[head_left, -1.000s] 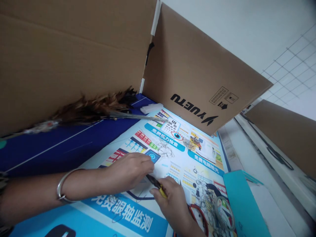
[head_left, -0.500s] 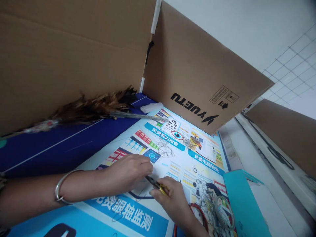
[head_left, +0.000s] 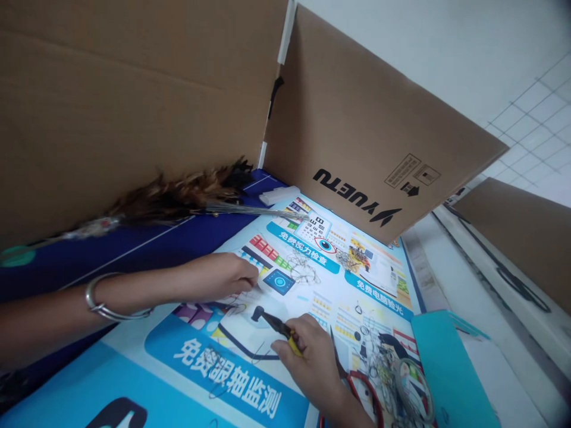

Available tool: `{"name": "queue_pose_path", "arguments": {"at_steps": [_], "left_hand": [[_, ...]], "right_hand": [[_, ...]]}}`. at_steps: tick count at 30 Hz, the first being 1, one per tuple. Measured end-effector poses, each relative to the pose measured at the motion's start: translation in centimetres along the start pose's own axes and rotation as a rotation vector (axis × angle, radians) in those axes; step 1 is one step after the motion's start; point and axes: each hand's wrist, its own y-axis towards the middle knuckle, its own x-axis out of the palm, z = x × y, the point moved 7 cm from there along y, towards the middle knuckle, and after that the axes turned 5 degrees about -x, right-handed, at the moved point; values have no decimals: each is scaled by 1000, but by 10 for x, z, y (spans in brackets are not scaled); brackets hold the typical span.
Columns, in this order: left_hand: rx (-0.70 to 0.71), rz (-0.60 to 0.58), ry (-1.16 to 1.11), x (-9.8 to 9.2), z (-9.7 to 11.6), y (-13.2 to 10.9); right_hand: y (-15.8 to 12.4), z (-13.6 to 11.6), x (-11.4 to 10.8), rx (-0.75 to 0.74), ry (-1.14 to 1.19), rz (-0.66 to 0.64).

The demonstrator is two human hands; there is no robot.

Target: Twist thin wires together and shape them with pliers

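My right hand (head_left: 310, 359) is wrapped round a pair of pliers (head_left: 277, 324) with dark jaws and yellow-and-black handles. The jaws point up and left, toward my left hand (head_left: 234, 276). That hand is closed in a pinch above the printed sheet (head_left: 285, 306), apart from the pliers. Whatever its fingertips hold is too fine to make out. Thin bent wires (head_left: 303, 267) lie on the sheet beyond it. Below my right wrist are red-handled scissors (head_left: 363, 389), partly covered by my forearm.
A tangle of wire pieces with a pale coil (head_left: 417, 389) lies at the right, beside a teal box (head_left: 446, 362). Long straight wires (head_left: 259, 209) and brown feathers (head_left: 178, 193) lie at the back. Cardboard panels (head_left: 357, 119) wall the far and left sides.
My left hand has drawn away from the plier tips, up and to the left. The pliers remain in my right hand, their jaws now in plain sight. More of the scissors shows.
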Motion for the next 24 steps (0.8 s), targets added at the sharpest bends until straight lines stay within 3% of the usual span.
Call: {"name": "queue_pose_path", "arguments": {"at_steps": [8, 17, 24], "left_hand": [[-49, -80, -24, -2, -29, -2], [58, -86, 73, 0, -25, -1], [58, -81, 83, -1, -26, -2]], "right_hand": [[0, 1, 0, -4, 12, 2], [0, 2, 0, 12, 24, -4], [-1, 4, 0, 22, 38, -12]]}}
